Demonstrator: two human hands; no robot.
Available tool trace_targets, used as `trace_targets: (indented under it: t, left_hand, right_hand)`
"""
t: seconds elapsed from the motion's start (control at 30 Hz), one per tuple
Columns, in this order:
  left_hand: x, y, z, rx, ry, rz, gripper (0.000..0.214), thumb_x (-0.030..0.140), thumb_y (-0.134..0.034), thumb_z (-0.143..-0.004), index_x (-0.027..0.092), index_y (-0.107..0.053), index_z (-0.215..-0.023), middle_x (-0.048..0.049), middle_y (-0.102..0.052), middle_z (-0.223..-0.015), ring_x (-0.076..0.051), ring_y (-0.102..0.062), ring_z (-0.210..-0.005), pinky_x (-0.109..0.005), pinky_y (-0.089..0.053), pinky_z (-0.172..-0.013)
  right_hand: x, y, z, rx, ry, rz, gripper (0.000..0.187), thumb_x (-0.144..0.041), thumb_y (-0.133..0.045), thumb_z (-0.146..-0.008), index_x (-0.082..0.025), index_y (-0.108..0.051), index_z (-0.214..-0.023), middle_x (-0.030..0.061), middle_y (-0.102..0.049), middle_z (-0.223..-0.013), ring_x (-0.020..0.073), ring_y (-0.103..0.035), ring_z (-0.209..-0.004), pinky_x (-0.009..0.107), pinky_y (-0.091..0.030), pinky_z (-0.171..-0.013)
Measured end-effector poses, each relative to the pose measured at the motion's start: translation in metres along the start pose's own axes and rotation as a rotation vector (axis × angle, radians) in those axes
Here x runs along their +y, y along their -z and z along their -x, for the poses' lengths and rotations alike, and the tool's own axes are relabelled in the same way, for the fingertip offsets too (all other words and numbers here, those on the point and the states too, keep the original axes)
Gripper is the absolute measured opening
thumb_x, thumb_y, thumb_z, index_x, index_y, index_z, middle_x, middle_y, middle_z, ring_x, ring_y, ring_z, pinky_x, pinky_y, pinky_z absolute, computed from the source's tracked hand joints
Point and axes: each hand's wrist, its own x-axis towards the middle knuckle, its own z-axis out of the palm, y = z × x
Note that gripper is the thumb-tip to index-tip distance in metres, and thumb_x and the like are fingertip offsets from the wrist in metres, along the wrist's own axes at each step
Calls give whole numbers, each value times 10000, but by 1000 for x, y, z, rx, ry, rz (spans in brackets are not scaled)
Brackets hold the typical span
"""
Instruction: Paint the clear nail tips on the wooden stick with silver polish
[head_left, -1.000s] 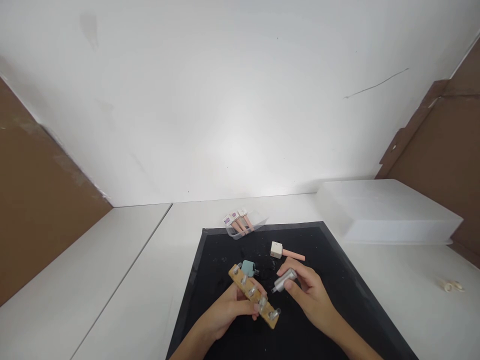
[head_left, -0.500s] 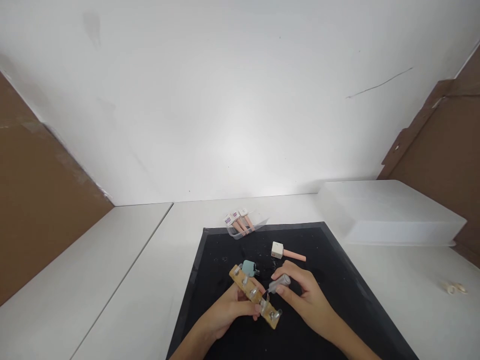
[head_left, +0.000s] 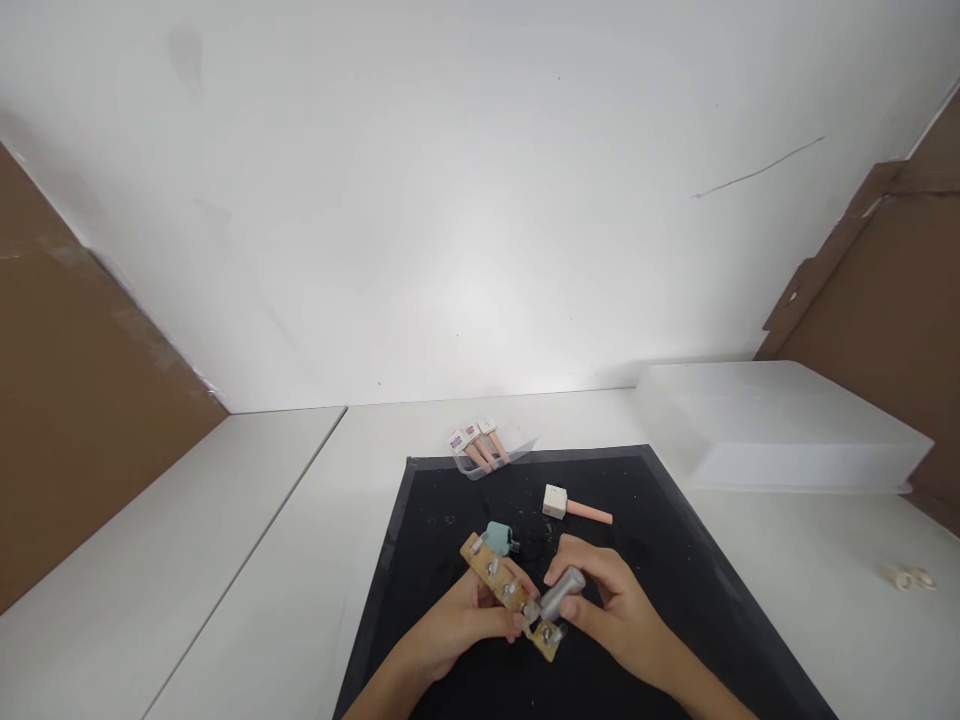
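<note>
My left hand [head_left: 472,622] is closed around a slanting wooden strip [head_left: 489,570] that carries several clear nail tips [head_left: 508,590]. In my right hand [head_left: 615,605], thumb and fingers pinch the grey cap of a nail polish brush [head_left: 561,594]. The brush end meets the nail tips near the strip's lower right end; its bristles cannot be made out. Just beyond the strip stands a teal nail polish bottle [head_left: 498,537], its neck pointing right. A white bottle with a pink cap [head_left: 555,502] lies past my right hand.
Beneath my hands is a black mat [head_left: 442,490]. At its far edge a clear tray [head_left: 469,474] holds several white bottles with pink caps [head_left: 480,448]. A translucent white bin [head_left: 795,465] stands at right, with small cream rings [head_left: 904,579] nearer me. Brown panels [head_left: 97,350] flank the table.
My right hand has moved slightly down, and the brush's grey cap is tilted more steeply, closer to the strip. My left hand and the strip have barely moved.
</note>
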Motion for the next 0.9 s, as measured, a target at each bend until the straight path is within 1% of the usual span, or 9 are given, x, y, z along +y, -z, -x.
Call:
trace_targets:
  t: [0.07,0.13,0.23,0.33,0.5,0.6,0.73,0.8,0.9]
  left_hand:
    - [0,0,0,-15,-8,2,240,136,-673,-620,154,-605,-849,8,-563,-736,-109,-487,-676,-238,-376,-615]
    - [-2,0,0,-20,-10,-1,239,137,-672,-625,154,-603,-853,9,-563,-738,-107,-487,-673,-237,-376,-613]
    - [-5,2,-1,-11,-12,-3,260,145,-682,-619,153,-600,-865,9,-557,-739,-112,-495,-680,-243,-383,-614]
    - [-5,3,0,-5,-16,6,275,153,-695,-606,154,-602,-865,0,-568,-778,-117,-501,-696,-245,-389,-616]
    - [0,1,2,-19,-3,-16,241,163,-689,-614,153,-623,-846,-6,-574,-780,-115,-494,-690,-238,-387,-610]
    - [1,1,2,-3,7,-11,251,158,-686,-610,160,-620,-853,-4,-580,-781,-123,-501,-702,-236,-384,-606]
    - [3,-1,2,0,18,-7,251,154,-687,-606,162,-614,-847,4,-578,-745,-123,-498,-690,-239,-379,-608]
    - [3,-1,2,0,22,6,254,150,-687,-603,163,-608,-845,8,-576,-739,-122,-496,-688,-241,-377,-612]
    - [2,-1,1,0,25,9,257,147,-685,-600,160,-605,-844,9,-573,-735,-120,-497,-686,-240,-378,-614]
  right_hand:
    - [-3,-1,-1,-30,4,36,331,-488,-513,-812,-182,-628,-758,1,-506,-615,147,-476,-554,247,-390,-522]
    - [-4,-1,-2,-13,-7,76,280,-434,-533,-814,-181,-625,-740,-2,-498,-608,146,-476,-551,244,-394,-520]
    - [-4,-2,-3,47,-37,107,189,-346,-547,-812,-180,-617,-755,-10,-496,-613,135,-475,-527,235,-407,-507]
    - [-2,-1,-4,116,-59,140,145,-297,-544,-804,-176,-608,-758,-11,-504,-610,132,-473,-513,234,-419,-499]
    - [-1,0,-5,208,-52,136,174,-327,-524,-816,-184,-590,-741,1,-544,-606,147,-495,-528,238,-432,-495]
    - [-1,1,-3,173,-28,90,249,-403,-503,-830,-187,-603,-758,7,-549,-615,148,-497,-532,242,-428,-501]
    - [-5,-1,-2,51,-2,39,327,-482,-500,-817,-185,-628,-769,3,-526,-609,140,-490,-519,238,-417,-499]
    - [-8,-2,-3,10,3,40,326,-479,-516,-807,-180,-636,-754,1,-514,-603,136,-488,-515,232,-412,-490]
    - [-10,-2,-5,22,-2,89,268,-419,-545,-800,-174,-640,-742,-10,-495,-575,132,-479,-501,229,-407,-484]
